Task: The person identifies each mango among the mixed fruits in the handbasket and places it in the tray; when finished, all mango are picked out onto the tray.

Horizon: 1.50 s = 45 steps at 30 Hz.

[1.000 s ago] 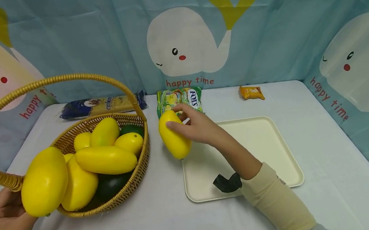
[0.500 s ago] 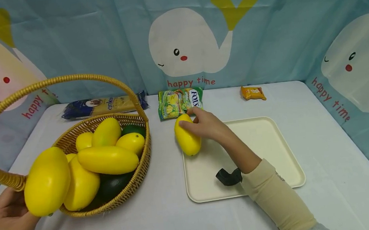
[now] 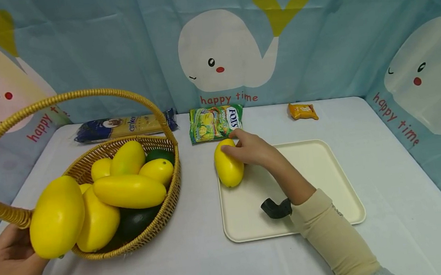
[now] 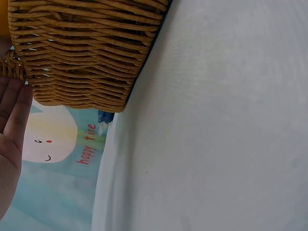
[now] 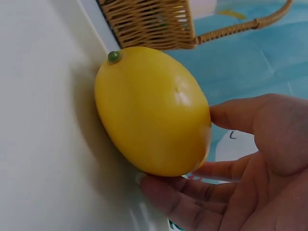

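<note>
My right hand (image 3: 250,147) holds a yellow mango (image 3: 229,163) over the left edge of a cream tray (image 3: 312,168). In the right wrist view, thumb and fingers lie around one end of this mango (image 5: 151,113), whose green stem nub points away. My left hand (image 3: 11,262) grips the left end of a wicker basket (image 3: 174,196), just below the foot of its arched handle. Several yellow mangoes fill the basket, with one mango (image 3: 57,217) leaning out over the rim by that hand. Dark green fruits (image 3: 136,220) show between them.
Behind the basket lies a blue and yellow pasta packet (image 3: 122,126). A green Fox's candy bag (image 3: 215,123) is beyond the right hand, and a small orange packet (image 3: 302,111) at the back right. Patterned curtains (image 3: 226,42) stand around the white table (image 3: 201,265).
My right hand has carried the mango to the right and slightly down, from beside the tray to over its left edge. The left hand keeps its grip on the basket.
</note>
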Motion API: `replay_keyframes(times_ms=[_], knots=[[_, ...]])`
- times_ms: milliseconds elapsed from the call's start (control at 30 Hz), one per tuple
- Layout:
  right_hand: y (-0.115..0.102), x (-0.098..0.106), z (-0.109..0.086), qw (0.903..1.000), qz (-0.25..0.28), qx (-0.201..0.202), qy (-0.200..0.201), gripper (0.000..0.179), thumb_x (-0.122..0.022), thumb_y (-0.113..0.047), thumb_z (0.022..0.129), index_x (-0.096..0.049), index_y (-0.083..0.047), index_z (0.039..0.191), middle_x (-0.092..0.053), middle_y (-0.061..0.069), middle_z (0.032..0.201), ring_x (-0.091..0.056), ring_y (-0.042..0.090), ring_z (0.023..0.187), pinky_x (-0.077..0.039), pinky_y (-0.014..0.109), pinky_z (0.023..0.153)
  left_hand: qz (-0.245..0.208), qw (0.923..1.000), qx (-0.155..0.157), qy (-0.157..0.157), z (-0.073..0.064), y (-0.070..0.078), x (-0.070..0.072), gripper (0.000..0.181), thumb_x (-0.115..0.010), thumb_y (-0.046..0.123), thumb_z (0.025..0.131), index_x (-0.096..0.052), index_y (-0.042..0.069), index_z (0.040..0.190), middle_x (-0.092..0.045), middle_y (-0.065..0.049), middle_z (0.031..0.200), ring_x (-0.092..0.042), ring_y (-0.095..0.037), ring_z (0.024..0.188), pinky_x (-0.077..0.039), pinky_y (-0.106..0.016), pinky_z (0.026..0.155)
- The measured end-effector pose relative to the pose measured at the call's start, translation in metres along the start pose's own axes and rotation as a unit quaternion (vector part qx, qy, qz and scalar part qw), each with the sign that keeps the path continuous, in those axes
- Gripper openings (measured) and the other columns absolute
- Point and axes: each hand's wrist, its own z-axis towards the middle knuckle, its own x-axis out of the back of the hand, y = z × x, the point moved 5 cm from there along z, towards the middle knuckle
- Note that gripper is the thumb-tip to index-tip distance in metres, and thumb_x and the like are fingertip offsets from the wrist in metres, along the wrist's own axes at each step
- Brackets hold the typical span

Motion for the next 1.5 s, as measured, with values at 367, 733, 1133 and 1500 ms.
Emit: replay_keyframes(times_ms=[367, 733, 1133, 1500], knots=[[0.0, 0.002, -0.002, 0.9996, 0.006, 0.001, -0.027, 0.058, -0.058, -0.046, 0.098, -0.045, -0.012, 0.143, -0.061, 0.017, 0.116, -0.061, 0.029, 0.09, -0.058, 0.037, 0.076, -0.005, 0.9999, -0.014, 0.002, 0.0, 0.0, 0.0, 0.056, -0.069, -0.026, 0.078, -0.061, -0.005, 0.129, -0.062, 0.005, 0.107, -0.059, -0.003, 0.075, -0.053, -0.006, 0.068], [0.003, 0.007, -0.004, 0.9992, 0.023, -0.008, -0.031, 0.063, -0.059, -0.046, 0.098, -0.043, -0.009, 0.147, -0.059, 0.018, 0.12, -0.062, 0.029, 0.092, -0.062, 0.038, 0.076, -0.022, 0.9995, -0.024, 0.002, 0.0, 0.005, -0.001, 0.059, -0.067, -0.029, 0.076, -0.06, -0.007, 0.131, -0.063, 0.005, 0.111, -0.059, -0.006, 0.084, -0.052, -0.005, 0.076], [0.004, 0.011, -0.007, 0.9988, 0.004, -0.017, -0.047, 0.069, -0.063, -0.05, 0.095, -0.04, -0.012, 0.148, -0.059, 0.017, 0.118, -0.066, 0.03, 0.083, -0.061, 0.038, 0.075, -0.031, 0.9995, -0.01, 0.006, -0.001, -0.001, 0.0, 0.058, -0.067, -0.028, 0.077, -0.061, -0.004, 0.13, -0.064, 0.004, 0.111, -0.058, -0.007, 0.083, -0.051, -0.004, 0.075], [0.002, 0.006, -0.007, 0.9967, 0.017, -0.021, -0.077, 0.075, -0.076, -0.044, 0.087, -0.04, -0.017, 0.147, -0.061, 0.016, 0.112, -0.063, 0.028, 0.088, -0.061, 0.036, 0.075, -0.022, 0.9995, -0.023, -0.001, -0.002, 0.008, 0.0, 0.058, -0.068, -0.027, 0.078, -0.06, -0.006, 0.131, -0.064, 0.007, 0.111, -0.062, -0.003, 0.083, -0.054, -0.007, 0.069]])
